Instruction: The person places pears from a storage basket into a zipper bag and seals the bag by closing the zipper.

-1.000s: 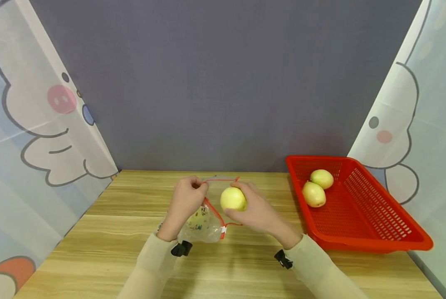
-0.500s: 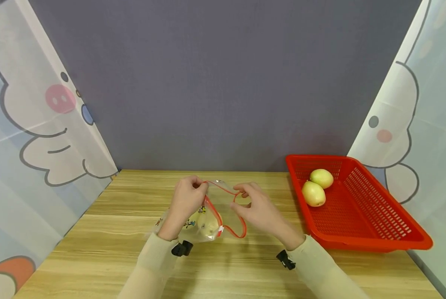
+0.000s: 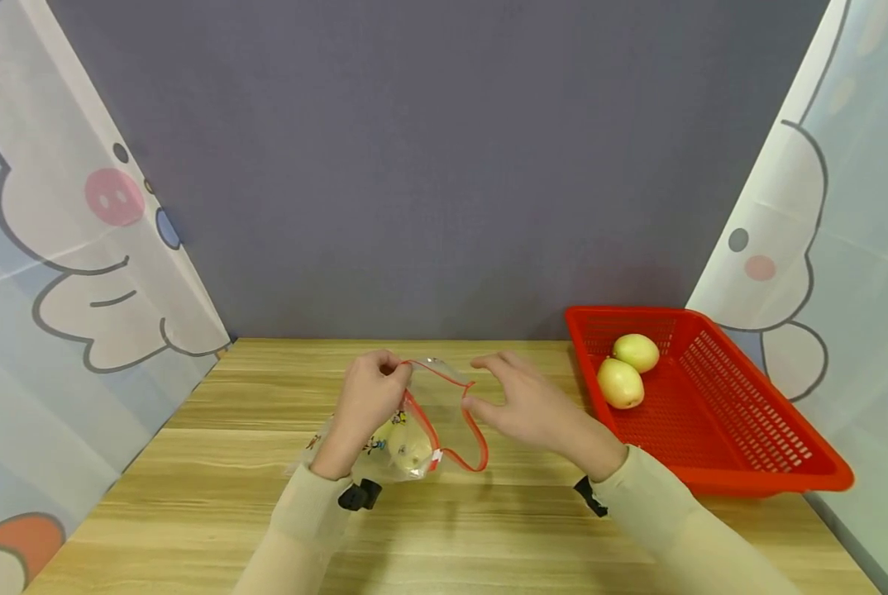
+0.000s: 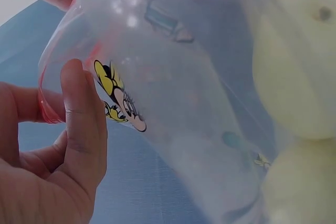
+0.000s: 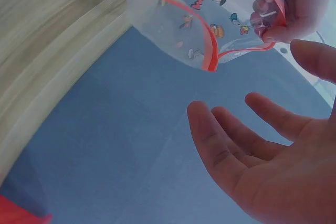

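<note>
My left hand [image 3: 368,401] pinches the red-edged rim of a clear plastic bag [image 3: 444,405] printed with small cartoon figures; its mouth gapes toward the right. Pale yellow-green fruits [image 4: 299,72] lie inside, seen through the plastic in the left wrist view. Just right of the bag's mouth, my right hand [image 3: 537,409] holds nothing, its fingers spread and slightly bent. In the right wrist view a gap shows between the right hand [image 5: 273,150] and the bag's red edge [image 5: 211,51].
A red plastic basket [image 3: 756,481] stands on the right of the wooden table [image 3: 213,496], with two pale fruits [image 3: 621,383] at its left side. A grey panel [image 3: 444,165] rises behind the table, and cartoon-printed curtains [image 3: 64,330] hang on both sides.
The fruit that my right hand held is now in the bag. My right hand has let go and moved slightly right, away from the bag's mouth. My left hand keeps its pinch.
</note>
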Available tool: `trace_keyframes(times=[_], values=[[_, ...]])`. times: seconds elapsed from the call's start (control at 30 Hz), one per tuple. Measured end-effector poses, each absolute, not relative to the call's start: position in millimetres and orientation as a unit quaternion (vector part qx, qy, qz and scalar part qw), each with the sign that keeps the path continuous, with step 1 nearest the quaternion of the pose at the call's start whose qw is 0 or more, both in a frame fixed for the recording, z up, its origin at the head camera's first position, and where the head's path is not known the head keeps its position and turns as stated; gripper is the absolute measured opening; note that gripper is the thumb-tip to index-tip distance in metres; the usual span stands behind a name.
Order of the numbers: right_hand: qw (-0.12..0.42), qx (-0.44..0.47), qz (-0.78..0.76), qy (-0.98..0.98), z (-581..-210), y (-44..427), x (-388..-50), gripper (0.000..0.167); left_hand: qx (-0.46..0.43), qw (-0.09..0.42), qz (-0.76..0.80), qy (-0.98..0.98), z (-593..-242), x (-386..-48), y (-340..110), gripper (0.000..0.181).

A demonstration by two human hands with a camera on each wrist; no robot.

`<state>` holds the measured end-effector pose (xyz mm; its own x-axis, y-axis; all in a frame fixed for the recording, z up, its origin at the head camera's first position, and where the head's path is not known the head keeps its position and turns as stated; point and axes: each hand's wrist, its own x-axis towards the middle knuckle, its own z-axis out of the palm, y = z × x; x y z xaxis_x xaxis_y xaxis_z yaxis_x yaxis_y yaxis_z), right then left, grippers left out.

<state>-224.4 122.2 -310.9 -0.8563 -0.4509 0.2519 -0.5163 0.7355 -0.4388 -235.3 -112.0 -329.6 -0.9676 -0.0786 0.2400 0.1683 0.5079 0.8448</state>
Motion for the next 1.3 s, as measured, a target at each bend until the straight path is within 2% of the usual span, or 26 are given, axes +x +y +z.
trace_keyframes(times=[0.77,1.3], values=[[0.065,0.255,0.105,-0.959,-290.0,143.3,-231.8,0.067,-0.034,0.138,-0.490,-0.860,-331.1,-233.7,-111.2,0.019],[0.072,0.226,0.061,-0.970,-294.4,176.3,-263.8,0.069,-0.031,0.133,-0.483,-0.865,-331.0,-234.0,-109.9,0.019]])
